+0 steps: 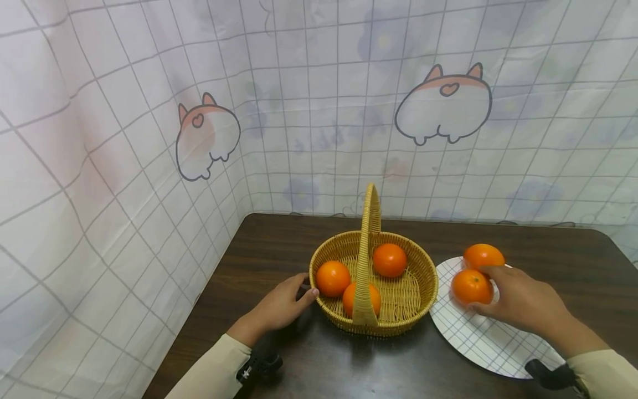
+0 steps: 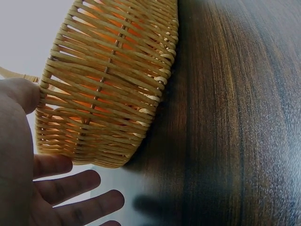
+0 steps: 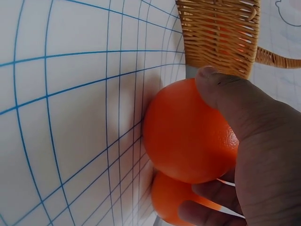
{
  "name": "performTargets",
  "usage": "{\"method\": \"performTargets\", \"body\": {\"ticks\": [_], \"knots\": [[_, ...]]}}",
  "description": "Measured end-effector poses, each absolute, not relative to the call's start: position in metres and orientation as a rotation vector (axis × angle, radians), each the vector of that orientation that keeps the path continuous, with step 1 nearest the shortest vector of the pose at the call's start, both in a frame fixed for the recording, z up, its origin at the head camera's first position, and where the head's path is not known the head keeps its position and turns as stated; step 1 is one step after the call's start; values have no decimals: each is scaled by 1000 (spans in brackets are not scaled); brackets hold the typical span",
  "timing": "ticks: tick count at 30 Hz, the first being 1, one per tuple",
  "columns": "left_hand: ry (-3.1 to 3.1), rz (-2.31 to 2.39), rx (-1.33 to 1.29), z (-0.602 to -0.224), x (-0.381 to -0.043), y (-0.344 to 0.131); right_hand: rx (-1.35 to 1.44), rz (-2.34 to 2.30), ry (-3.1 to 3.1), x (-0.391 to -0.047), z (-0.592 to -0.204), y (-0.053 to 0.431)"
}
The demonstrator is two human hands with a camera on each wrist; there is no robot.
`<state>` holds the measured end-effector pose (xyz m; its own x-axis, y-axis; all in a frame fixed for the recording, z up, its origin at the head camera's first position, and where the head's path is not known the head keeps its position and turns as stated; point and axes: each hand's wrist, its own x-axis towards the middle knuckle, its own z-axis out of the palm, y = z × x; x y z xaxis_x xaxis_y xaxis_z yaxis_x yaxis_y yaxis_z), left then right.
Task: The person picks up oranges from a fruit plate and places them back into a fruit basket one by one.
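Observation:
My left hand (image 1: 279, 305) rests at the left side of a yellow wicker basket (image 1: 408, 291) with a tall handle. In the left wrist view its thumb touches the basket rim and the other fingers extend along the woven side. Three oranges (image 1: 333, 279) lie in the basket. To the right, my right hand (image 1: 525, 299) pinches an orange (image 1: 471, 286) between thumb and fingers, low over a white plate (image 1: 478, 346) with a grid pattern. Right behind it is a second orange (image 1: 483, 255), which the right fingers overlap in the right wrist view.
Everything stands on a dark wood-grain table (image 1: 319, 366). White grid-patterned cloth (image 1: 319, 111) with cartoon animals hangs behind the table and along its left side. The plate's left edge lies close beside the basket.

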<state>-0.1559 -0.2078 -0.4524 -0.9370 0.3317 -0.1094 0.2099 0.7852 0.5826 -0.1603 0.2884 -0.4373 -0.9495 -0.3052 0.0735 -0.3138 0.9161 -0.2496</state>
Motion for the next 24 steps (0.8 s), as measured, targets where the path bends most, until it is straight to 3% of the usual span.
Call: {"method": "performTargets", "body": {"ticks": [24], "knots": [[2760, 900, 441, -450, -154, -207, 504, 393, -3011, -157, -428, 282]]}}
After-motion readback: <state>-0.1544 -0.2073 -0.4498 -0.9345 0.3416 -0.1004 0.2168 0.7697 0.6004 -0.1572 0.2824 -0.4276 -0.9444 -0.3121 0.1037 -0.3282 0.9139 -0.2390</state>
